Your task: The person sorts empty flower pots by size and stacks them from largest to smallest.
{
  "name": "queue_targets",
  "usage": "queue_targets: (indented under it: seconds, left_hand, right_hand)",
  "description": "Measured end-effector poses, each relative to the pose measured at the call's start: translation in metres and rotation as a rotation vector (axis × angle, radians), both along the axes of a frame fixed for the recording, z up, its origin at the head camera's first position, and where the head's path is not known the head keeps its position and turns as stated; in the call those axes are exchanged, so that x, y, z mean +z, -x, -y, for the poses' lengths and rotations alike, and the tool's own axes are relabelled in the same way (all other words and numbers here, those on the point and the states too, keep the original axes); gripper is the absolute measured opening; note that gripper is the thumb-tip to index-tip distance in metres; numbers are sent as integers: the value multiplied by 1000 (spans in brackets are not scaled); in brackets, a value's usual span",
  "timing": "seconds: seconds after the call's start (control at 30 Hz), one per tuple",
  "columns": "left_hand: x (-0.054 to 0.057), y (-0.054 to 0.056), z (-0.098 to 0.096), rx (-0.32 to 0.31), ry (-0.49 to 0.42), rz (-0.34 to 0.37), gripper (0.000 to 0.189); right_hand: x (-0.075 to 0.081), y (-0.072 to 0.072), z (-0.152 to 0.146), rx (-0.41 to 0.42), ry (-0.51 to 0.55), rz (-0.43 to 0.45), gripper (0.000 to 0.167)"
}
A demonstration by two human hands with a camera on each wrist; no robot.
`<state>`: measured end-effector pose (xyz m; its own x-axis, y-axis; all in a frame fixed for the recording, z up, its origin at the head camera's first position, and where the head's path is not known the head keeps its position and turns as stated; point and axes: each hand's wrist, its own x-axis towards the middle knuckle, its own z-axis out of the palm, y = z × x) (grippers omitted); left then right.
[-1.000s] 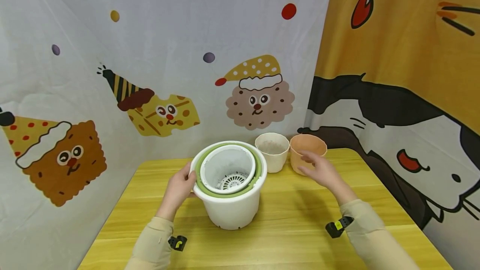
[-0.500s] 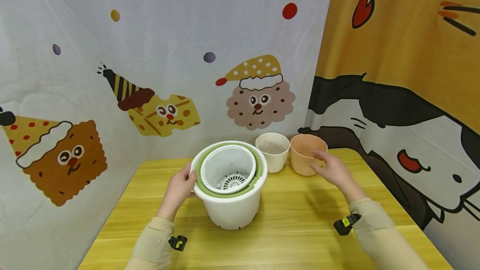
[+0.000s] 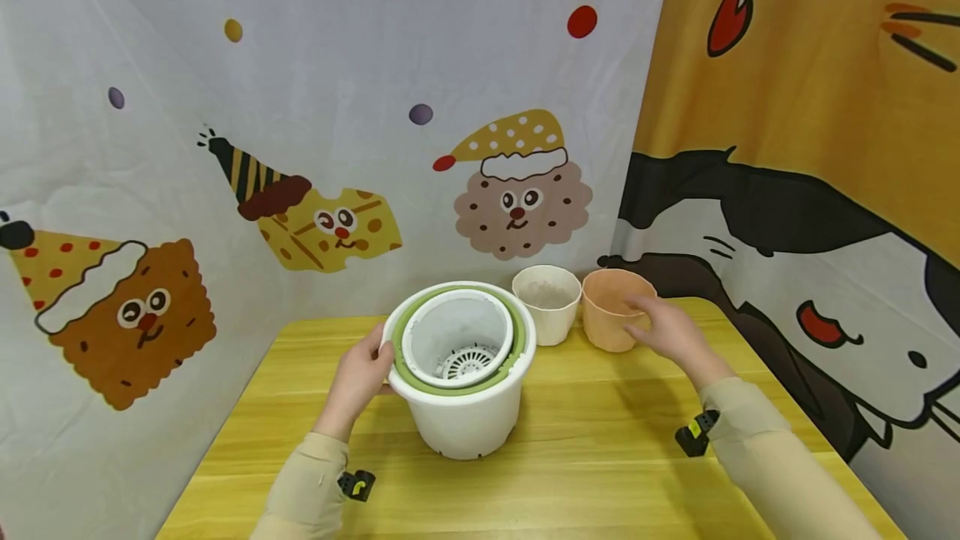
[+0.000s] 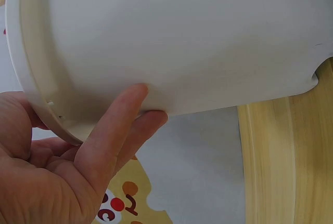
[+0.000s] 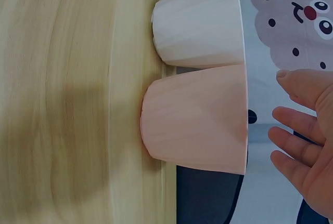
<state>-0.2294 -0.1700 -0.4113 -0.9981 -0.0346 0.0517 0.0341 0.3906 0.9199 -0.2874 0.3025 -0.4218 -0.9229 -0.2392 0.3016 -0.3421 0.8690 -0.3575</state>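
A large white plastic flowerpot (image 3: 467, 423) stands on the wooden table, with a green-rimmed pot (image 3: 517, 348) and a smaller white pot with a slotted bottom (image 3: 457, 332) nested inside it. My left hand (image 3: 358, 377) grips the big pot's rim from the left; in the left wrist view its fingers (image 4: 112, 130) lie along the outer wall under the rim. My right hand (image 3: 675, 336) hovers with relaxed fingers in front of the peach pot (image 3: 606, 327), overlapping it in the head view. The right wrist view shows those fingers apart from the peach pot's rim.
A cream pot (image 3: 551, 323) stands beside the peach one near the table's back edge. Behind the wooden table (image 3: 570, 473) hang a white curtain (image 3: 337, 48) with cartoon prints and an orange curtain (image 3: 810, 90) on the right.
My right hand has drifted right, from over the peach pot's front to its right side. The left hand and the nested pots have stayed in place.
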Motion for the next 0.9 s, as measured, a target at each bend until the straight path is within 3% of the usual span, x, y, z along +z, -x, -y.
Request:
queue_targets:
  seconds: [0.47, 0.9]
  left_hand:
    - [2, -2, 0, -9, -13, -12, 45]
    - [0, 0, 0, -2, -10, 7, 43]
  right_hand:
    - [9, 15, 5, 33, -147, 62, 51]
    - [-4, 20, 10, 12, -220, 50, 52]
